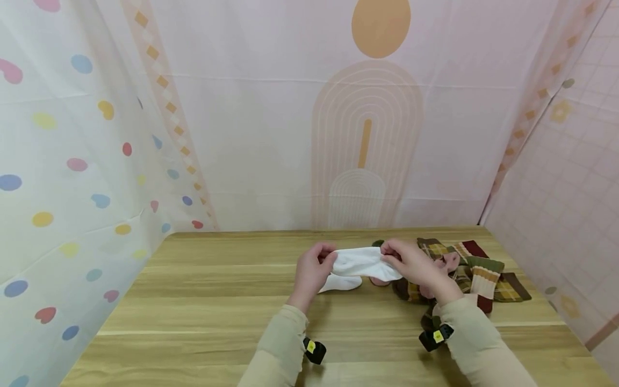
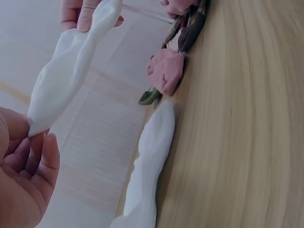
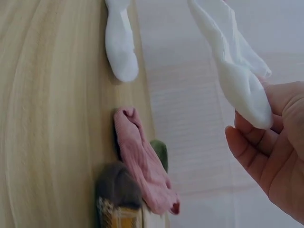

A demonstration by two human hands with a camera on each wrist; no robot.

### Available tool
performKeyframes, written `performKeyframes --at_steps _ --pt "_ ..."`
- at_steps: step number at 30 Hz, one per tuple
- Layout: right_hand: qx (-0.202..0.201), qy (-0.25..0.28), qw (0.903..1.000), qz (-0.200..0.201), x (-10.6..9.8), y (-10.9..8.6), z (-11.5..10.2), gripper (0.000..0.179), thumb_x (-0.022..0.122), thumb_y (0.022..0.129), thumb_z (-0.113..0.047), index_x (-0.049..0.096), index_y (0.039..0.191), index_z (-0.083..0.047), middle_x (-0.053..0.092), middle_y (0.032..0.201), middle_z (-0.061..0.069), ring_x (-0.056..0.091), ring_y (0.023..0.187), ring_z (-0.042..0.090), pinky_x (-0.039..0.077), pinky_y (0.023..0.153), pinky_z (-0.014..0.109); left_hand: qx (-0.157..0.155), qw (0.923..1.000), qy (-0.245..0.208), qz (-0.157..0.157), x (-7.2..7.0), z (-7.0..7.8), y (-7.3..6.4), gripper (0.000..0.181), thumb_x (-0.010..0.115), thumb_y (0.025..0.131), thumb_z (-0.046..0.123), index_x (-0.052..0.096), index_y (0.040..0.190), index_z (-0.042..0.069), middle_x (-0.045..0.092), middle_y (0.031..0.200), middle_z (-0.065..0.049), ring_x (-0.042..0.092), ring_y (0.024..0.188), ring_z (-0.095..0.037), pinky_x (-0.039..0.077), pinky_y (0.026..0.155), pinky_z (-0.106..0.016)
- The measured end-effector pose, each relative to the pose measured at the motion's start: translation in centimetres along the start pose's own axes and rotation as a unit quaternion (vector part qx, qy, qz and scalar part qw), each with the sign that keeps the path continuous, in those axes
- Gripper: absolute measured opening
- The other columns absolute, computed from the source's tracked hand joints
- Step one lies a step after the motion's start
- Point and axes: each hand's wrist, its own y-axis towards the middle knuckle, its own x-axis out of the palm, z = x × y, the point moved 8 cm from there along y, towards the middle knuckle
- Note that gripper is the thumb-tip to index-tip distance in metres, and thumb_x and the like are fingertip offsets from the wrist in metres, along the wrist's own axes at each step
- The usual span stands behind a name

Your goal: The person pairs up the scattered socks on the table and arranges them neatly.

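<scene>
A white sock is stretched between both hands above the table. My left hand pinches one end of it, and in the left wrist view the fingertips of that hand close on its pointed tip. The opposite end is pinched by my right hand, with the thumb against the fabric in the right wrist view, where the sock hangs slightly twisted. Below it, a second white sock lies flat on the wooden table, partly hidden by the left hand in the head view.
Several patterned socks lie in a loose pile on the right: a striped one, a plaid one and a pink one among them. The wooden table meets a patterned curtain at its far edge.
</scene>
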Motion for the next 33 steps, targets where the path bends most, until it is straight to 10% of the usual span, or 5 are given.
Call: performKeyframes --at_steps 16,33 --pt "0.015 -0.025 0.9995 -0.007 3.3 1.8 -0.2 0.006 0.063 0.097 -0.008 0.064 0.1 -0.003 0.066 0.091 0.001 0.061 0.082 0.014 0.052 0.073 0.034 -0.011 0.9934 0.114 -0.006 -2.0 -1.3 -0.3 0.015 0.08 0.08 0.007 0.064 0.079 0.009 0.059 0.071 0.002 0.055 0.067 -0.013 0.048 0.062 -0.03" --pt "0.038 -0.012 0.997 -0.066 7.0 3.3 0.5 0.013 0.062 0.096 -0.003 0.066 0.108 -0.005 0.067 0.106 0.007 0.063 0.101 0.025 0.051 0.088 0.042 -0.066 0.9677 0.243 0.013 -4.3 -2.9 -0.9 0.016 0.075 0.076 0.006 0.061 0.071 0.01 0.057 0.067 0.0 0.052 0.062 -0.019 0.044 0.058 -0.035"
